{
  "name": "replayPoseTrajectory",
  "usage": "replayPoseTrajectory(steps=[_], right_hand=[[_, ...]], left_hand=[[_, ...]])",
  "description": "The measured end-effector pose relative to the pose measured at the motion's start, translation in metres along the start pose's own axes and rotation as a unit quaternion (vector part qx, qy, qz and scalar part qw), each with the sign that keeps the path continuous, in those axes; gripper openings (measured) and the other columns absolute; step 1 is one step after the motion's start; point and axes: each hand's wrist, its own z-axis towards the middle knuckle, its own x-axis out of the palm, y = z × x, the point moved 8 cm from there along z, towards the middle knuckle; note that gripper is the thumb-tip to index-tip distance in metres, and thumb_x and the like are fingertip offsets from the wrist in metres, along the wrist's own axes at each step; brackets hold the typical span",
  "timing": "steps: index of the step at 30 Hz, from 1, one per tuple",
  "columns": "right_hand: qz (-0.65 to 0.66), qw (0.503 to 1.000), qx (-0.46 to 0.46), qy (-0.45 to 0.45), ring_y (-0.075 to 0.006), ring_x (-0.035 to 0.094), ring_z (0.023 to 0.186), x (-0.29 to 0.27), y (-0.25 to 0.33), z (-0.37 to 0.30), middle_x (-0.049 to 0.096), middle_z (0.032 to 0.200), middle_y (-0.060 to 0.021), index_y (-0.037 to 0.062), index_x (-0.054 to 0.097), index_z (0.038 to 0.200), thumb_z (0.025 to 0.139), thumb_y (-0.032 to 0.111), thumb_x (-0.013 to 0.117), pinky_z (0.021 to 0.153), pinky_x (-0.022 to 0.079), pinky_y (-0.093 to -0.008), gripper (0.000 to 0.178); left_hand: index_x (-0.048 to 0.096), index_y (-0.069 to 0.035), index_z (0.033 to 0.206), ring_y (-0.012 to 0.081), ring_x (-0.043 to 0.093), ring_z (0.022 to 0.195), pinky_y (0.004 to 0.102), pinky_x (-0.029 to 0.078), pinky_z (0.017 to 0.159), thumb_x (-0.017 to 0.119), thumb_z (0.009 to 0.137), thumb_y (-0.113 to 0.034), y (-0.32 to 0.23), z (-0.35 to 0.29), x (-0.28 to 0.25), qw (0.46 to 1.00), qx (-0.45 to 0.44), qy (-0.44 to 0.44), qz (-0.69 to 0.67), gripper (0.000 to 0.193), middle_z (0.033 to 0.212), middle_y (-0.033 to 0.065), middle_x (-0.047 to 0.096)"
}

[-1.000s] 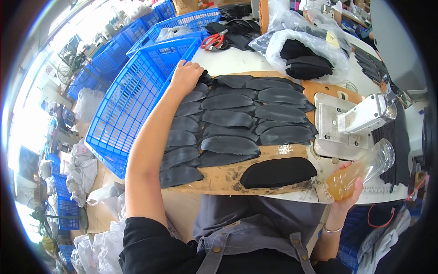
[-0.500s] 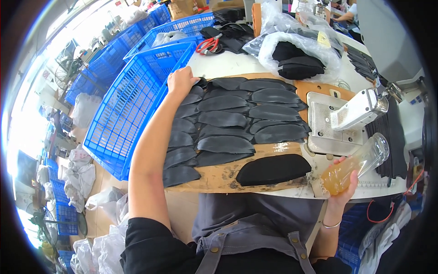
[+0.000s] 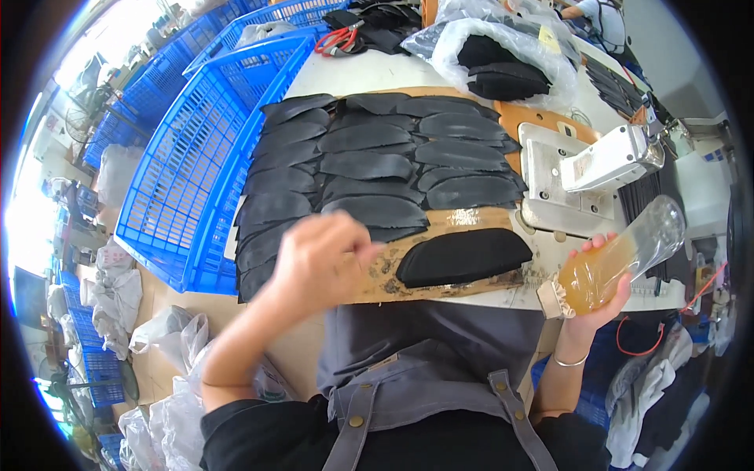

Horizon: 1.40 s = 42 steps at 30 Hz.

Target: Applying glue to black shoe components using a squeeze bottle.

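Tilted in my right hand [image 3: 603, 302] is a clear bottle [image 3: 605, 267]. Its mouth end is wrapped in pale cloth and points down to the left, and amber liquid has gathered at that end. Overlapping rows of black leaf-shaped pieces [image 3: 365, 166] cover most of a brown board [image 3: 459, 220]. Over the near part of these rows hangs my left hand [image 3: 322, 255], its fingers curled and smeared by motion. Whether it holds anything is hidden. A stack of matte black curved pieces [image 3: 467, 257] lies on the board's near edge, between my hands.
A blue plastic crate [image 3: 184, 165] leans at the table's left side. To the right stands a white sewing machine arm [image 3: 605, 161] on its metal plate. Toward the back are red-handled scissors [image 3: 338, 39] and an opened plastic bag [image 3: 448, 63] with black pieces.
My left hand has left the far left of the rows by the crate and come nearer, to the right. The bottle stays in my right hand. The view has shifted slightly.
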Motion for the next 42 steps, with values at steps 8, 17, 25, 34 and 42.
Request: replayPoseTrajectory(steps=[8,17,25,34,42], right_hand=[[-0.245,0.953,-0.080,0.161,-0.0251,0.053,0.100,0.134,-0.034,0.013,0.051,0.109,-0.0150,0.0019,0.031,0.131,0.078,0.029,0.067,0.087,0.045,-0.0407,0.069],[-0.303,0.912,-0.088,0.263,-0.0155,0.060,0.092,0.183,-0.084,0.002,0.060,0.102,-0.0092,-0.0027,0.047,0.116,0.062,0.012,0.080,0.080,0.048,-0.0285,0.065],[-0.348,0.893,-0.100,0.268,-0.0148,0.060,0.090,0.182,-0.088,0.007,0.059,0.101,-0.0114,-0.0041,0.044,0.113,0.064,0.009,0.078,0.078,0.050,-0.0287,0.060],[-0.439,0.876,-0.135,0.146,-0.0187,0.055,0.101,0.119,-0.037,0.028,0.053,0.113,-0.0141,-0.0018,0.036,0.125,0.072,0.004,0.072,0.088,0.046,-0.0317,0.064],[-0.525,0.815,-0.246,-0.001,-0.0253,0.056,0.100,0.095,0.038,0.014,0.051,0.112,-0.0172,0.0007,0.035,0.126,0.076,0.012,0.067,0.089,0.045,-0.0381,0.060]], left_hand=[[0.064,-0.003,0.100,0.0241,0.063,0.080,0.0327,0.052,0.072,0.067,0.069,-0.007,-0.030,-0.058,0.053,0.990,0.103,-0.051,0.086,0.031,0.092,0.0101,0.064],[0.064,-0.002,0.098,0.0227,0.063,0.085,0.0307,0.051,0.074,0.066,0.072,-0.009,-0.025,-0.074,0.058,0.982,0.130,-0.100,0.092,0.026,0.101,0.0104,0.064],[0.063,-0.003,0.100,0.0217,0.062,0.089,0.0305,0.050,0.076,0.062,0.072,-0.009,-0.021,-0.073,0.062,0.985,0.114,-0.070,0.105,0.029,0.106,0.0093,0.063],[0.063,-0.004,0.100,0.0219,0.063,0.088,0.0307,0.050,0.074,0.062,0.069,-0.008,-0.019,-0.071,0.065,0.988,0.097,-0.068,0.095,0.031,0.106,0.0086,0.064],[0.065,-0.005,0.097,0.0217,0.063,0.087,0.0310,0.051,0.074,0.063,0.066,-0.005,-0.017,-0.071,0.058,0.989,0.098,-0.077,0.083,0.032,0.104,0.0086,0.064]])
